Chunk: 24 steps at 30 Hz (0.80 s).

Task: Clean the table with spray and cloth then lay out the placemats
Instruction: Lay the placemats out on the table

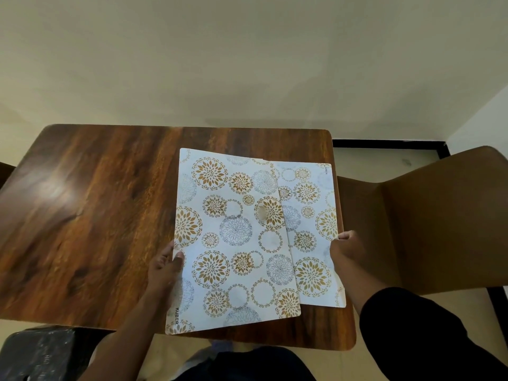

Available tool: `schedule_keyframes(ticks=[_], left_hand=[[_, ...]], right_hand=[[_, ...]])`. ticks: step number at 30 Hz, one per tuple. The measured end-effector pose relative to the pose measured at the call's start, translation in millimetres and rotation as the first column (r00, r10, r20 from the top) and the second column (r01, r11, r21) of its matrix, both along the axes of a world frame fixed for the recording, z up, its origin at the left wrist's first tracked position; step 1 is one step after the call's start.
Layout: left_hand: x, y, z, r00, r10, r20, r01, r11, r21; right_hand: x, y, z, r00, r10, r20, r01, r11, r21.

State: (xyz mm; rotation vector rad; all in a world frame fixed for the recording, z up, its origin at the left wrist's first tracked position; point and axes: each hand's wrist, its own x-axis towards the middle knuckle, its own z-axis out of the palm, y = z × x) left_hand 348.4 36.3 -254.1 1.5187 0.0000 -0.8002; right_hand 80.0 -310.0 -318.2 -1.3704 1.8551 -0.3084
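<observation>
Two white placemats with gold and grey flower circles overlap on the right half of the dark wooden table (pixel 90 215). The upper placemat (pixel 233 243) lies to the left and partly covers the lower placemat (pixel 313 221), which reaches the table's right edge. My left hand (pixel 165 266) pinches the upper mat's left edge, thumb on top. At the lower mat's right edge, my right hand (pixel 345 248) grips it. No spray bottle or cloth is in view.
A brown chair (pixel 439 215) stands right of the table, its backrest close to my right arm. A dark speckled object (pixel 38 353) sits at the bottom left, below the table's near edge. The table's left half shows bare wood.
</observation>
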Motion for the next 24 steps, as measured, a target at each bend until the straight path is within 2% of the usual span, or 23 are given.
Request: schedule_keyframes(ticks=[4,10,15,24], left_hand=[[-10.6,-7.2,17.7,0.999,0.028,-0.033,-0.027,0.999,0.019],[-22.6,-9.3,32.5,0.995,0.051,-0.09,-0.057,0.997,-0.056],[-20.1,-6.5,30.4,0.986,0.07,-0.151,-0.079,0.995,-0.055],[-16.0,-3.0,24.5,0.992,0.079,-0.096,-0.077,0.997,0.027]], right_hand=[[0.9,0.3,-0.9,1.0,-0.011,0.0,0.011,1.0,-0.022],[0.1,1.1,2.1,1.0,-0.005,0.005,0.005,1.0,-0.028],[0.6,1.6,5.0,1.0,-0.006,0.02,0.007,1.0,-0.029],[1.0,-1.8,1.4,0.999,0.031,-0.03,-0.032,0.998,-0.052]])
